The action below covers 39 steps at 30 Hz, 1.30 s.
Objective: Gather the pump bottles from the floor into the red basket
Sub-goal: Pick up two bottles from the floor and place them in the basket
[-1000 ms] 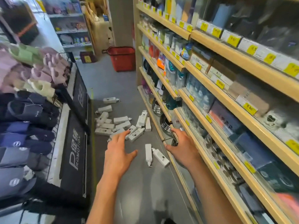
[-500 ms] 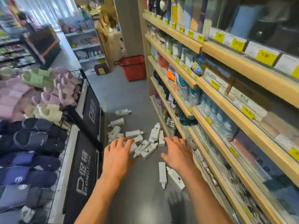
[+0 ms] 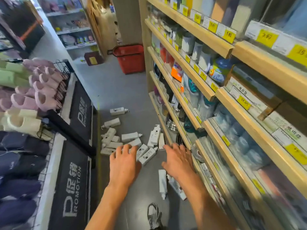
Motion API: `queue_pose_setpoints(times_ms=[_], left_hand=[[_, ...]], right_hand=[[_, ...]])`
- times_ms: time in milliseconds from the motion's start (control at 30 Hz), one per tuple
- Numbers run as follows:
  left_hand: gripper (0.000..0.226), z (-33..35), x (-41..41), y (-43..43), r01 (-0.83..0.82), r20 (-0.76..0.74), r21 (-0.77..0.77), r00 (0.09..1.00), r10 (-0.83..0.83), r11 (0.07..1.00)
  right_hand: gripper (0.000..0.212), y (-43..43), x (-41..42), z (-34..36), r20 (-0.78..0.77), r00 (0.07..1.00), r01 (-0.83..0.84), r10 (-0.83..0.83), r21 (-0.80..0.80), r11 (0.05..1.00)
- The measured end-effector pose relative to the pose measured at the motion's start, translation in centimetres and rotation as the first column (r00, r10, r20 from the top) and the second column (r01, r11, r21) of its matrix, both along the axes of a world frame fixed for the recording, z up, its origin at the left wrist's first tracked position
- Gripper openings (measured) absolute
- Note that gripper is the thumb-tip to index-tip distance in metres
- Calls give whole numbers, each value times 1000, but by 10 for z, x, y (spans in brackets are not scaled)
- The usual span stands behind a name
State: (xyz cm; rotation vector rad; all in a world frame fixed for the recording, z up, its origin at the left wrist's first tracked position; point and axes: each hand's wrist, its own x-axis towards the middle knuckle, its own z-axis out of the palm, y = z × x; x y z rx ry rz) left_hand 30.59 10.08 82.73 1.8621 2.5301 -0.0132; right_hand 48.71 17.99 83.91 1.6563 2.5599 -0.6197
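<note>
Okay, pump bottles (image 3: 131, 136): white, lying on the grey floor (image 3: 116, 90) in the aisle, about fourteen. The pile overlaps, so the count is not exact. Most are in one loose cluster mid-aisle, and one of these leans against the bottom shelf. One lies alone at the far side. Two more lie apart on the near side, one partly hidden under the right wrist.

One red basket (image 3: 132, 63), upright at the far end of the aisle, against the shelving (image 3: 191, 67), well apart from the pile; a stretch of floor lies between them.

Left hand (image 3: 124, 163): palm down, fingers (image 3: 118, 151) spread wide, holding nothing, tips over the near edge of the cluster; contact can't be told. Right hand (image 3: 180, 161): same, spread and empty, just beside the lowest shelf edge.

Right side: wooden shelving with yellow price tags (image 3: 228, 35), stocked goods blurred. Left side: racks of slippers (image 3: 44, 97) in pink, green, cream and navy, above two black promotion signs (image 3: 73, 185). One shoe (image 3: 153, 214) shows at the bottom edge.

Versus a second ago: the right hand has left the shelf edge. Both hands are further forward, at the cluster, and the two near bottles now sit back by the right wrist. Bottles themselves unmoved.
</note>
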Motion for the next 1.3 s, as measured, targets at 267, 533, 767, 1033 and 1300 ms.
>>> queue_pose_setpoints(times_ms=[267,533,767,1033,1300], left_hand=[[56,-66,-19,63,33,105,-95,994,-23,995],[52,-175,-35,91,-107,127,-306,980,152,946],[52,-343,-23,124,-85,203,-470,958,201,879],[52,-558,-10,133,27,231,-573,964,130,819],[62,-761,-1,142,120,261,-637,963,66,762]], right_hand=[[59,52,-7,-51,108,987,118,-120,19,993],[61,86,3,-180,214,973,109,-82,-118,987],[59,123,19,-385,256,962,171,-93,-302,938],[58,186,6,-605,343,920,368,-190,-587,721],[65,173,21,-820,430,888,419,-164,-608,674]])
